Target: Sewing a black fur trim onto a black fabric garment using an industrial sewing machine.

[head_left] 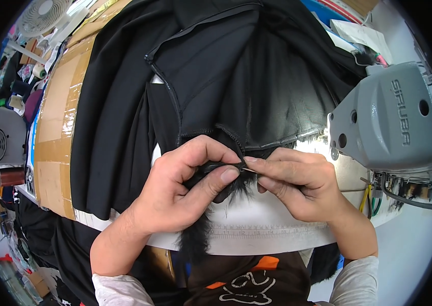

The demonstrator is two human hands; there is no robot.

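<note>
Head view: The black garment (pixel 211 97) lies spread over the white bench (pixel 305 238), with its near edge drawn up between the two hands. The left hand (pixel 183 186) pinches this edge between thumb and index finger. The right hand (pixel 302 183) meets it from the opposite side, its thumb and index finger closed on a slim metal tool (pixel 250 170); the tool is largely covered by the fingers, so its exact type cannot be determined. Black fur trim (pixel 194 234) hangs below the left hand and extends over the near edge of the bench.

Clearances: The near bench edge curves across in front of the person. Between the right hand and this edge is a bare strip, marked with a printed ruler scale (pixel 262 232). To the right, the grey sewing machine (pixel 386 120) stands near the right hand, separated by a narrow gap of bare bench. Yellow-handled and green-handled tools (pixel 366 198) occupy the space below the machine head. To the left, a taped cardboard panel (pixel 53 127) borders the garment. On the far side, garment folds cover most of the surface, limiting open room there.
</note>
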